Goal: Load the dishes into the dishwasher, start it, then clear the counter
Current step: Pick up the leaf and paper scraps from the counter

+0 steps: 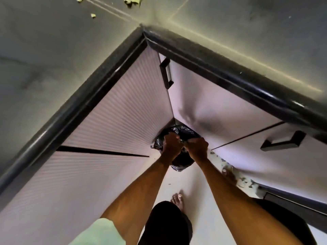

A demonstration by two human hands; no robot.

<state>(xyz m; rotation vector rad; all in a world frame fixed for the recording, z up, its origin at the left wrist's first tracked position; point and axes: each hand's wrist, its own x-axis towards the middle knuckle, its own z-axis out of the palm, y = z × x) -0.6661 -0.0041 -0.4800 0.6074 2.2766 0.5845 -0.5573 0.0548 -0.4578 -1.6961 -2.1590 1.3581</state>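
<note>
Hands meet low in the corner where two runs of cupboards join, both on a black bin bag (179, 163) that sits on the pale floor (200, 200). The left hand (172, 145) has its grip closed on the crumpled plastic at the bag's top, fingers curled into it. The right hand (197, 147), just beside it, has its grip closed on the same gathered edge, though what lies between its fingertips is too small to make out. Behind the bag to the left rises a ribbed cupboard front (115, 112). Behind it to the right is a smooth cupboard door (203, 96) with a dark bar handle (166, 73). These two fronts hem the bag in on both far sides. Right of the bag is a drawer (247, 156) with a second dark handle (283, 140), and under it, near the bag, the base strip (235, 175) looks chipped and stained. High above the bag the grey worktop (53, 59) wraps round the corner with a dark rounded edge. Green scraps (133, 1) lie on it, well apart from the bag, with a smaller bit (93, 15) near them. On the near side of the bag a bare foot (177, 200) stands on the floor, and a pale green sleeve (99, 232) covers the upper left arm.
</note>
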